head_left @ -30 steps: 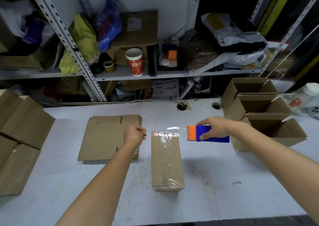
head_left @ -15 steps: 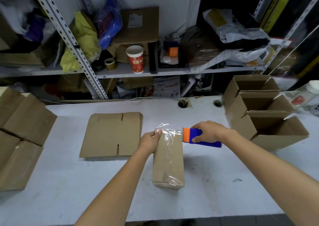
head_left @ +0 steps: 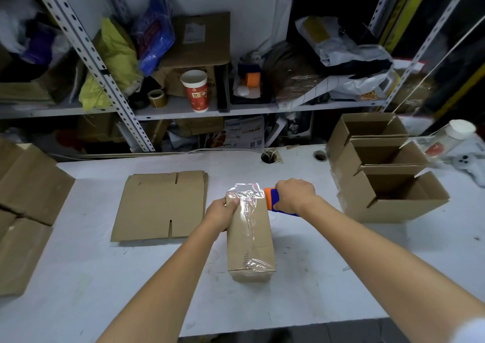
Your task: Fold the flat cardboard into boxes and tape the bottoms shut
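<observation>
Box lengthwise front-to-back, left grip curled on far end, right grip around dispenser

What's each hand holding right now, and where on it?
Left hand grips the box's far-left corner; right hand grips the tape dispenser by its blue body.

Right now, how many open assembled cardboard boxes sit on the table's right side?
3, lined up front to back: far open box, middle open box, near open box, each against the next. More could lie beyond the right edge of view.
</observation>
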